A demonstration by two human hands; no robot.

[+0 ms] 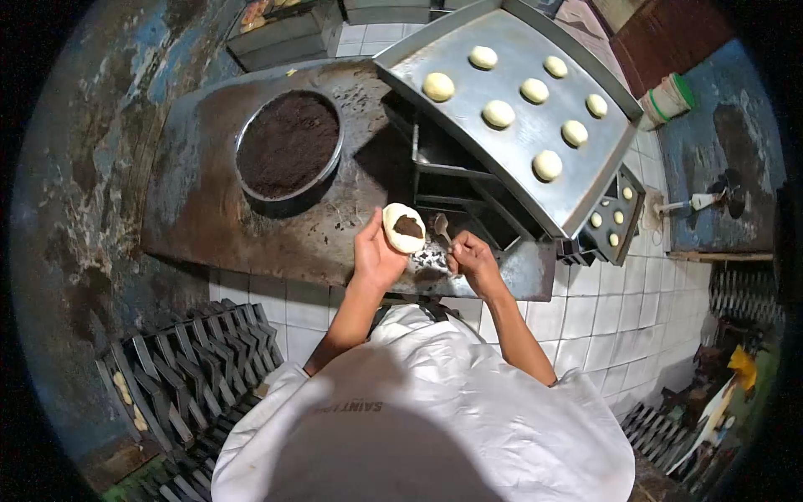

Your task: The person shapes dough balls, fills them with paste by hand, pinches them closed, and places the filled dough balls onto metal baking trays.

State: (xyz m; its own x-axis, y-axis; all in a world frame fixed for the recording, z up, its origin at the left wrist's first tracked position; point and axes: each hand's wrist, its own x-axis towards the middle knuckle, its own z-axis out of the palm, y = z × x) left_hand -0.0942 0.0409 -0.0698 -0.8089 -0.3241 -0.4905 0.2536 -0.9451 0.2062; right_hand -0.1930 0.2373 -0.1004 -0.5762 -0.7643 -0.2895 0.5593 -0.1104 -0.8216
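My left hand (380,255) holds a flattened round of pale dough (391,241) with a dark brown filling (408,226) on its middle. In my right hand (475,263) is a small spoon (442,226), its bowl close to the right side of the dough and apart from it. A metal bowl (332,167) full of dark crumbly filling (288,144) stands on the worn table, ahead and to the left of my hands. Ahead to the right, a large metal tray (460,50) carries several round dough balls (499,114) spaced apart.
The tray rests on stacked trays (452,180) at the right of the table (192,201). A smaller tray of dough balls (619,217) sits lower right. Tray racks (192,360) stand at the left. A white bucket (669,99) and a fan (711,199) are at far right.
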